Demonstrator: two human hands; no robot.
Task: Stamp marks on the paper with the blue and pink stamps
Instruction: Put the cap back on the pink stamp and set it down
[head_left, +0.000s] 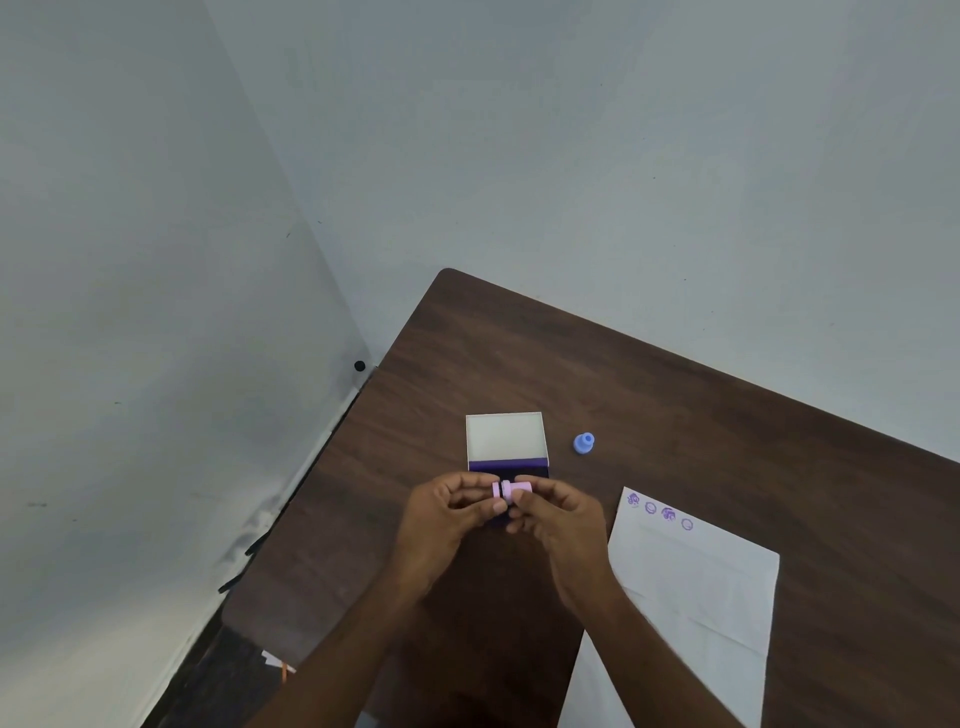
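Observation:
Both hands hold the pink stamp (510, 490) sideways above the table, just in front of the open ink pad (505, 441). My left hand (447, 514) pinches its left end and my right hand (558, 519) grips its right end. The ink pad's white lid stands raised, and the dark purple pad is partly hidden behind my fingers. The blue stamp (584, 443) stands upright on the table to the right of the ink pad. The white paper (691, 587) lies to the right of my hands, with several purple marks (660, 512) in a row along its far edge.
The dark wooden table (675, 395) sits in a corner against grey walls. Its left edge runs close to the wall, with a narrow gap and dark floor (218, 670) below. A small black knob (359, 366) shows near the far left corner.

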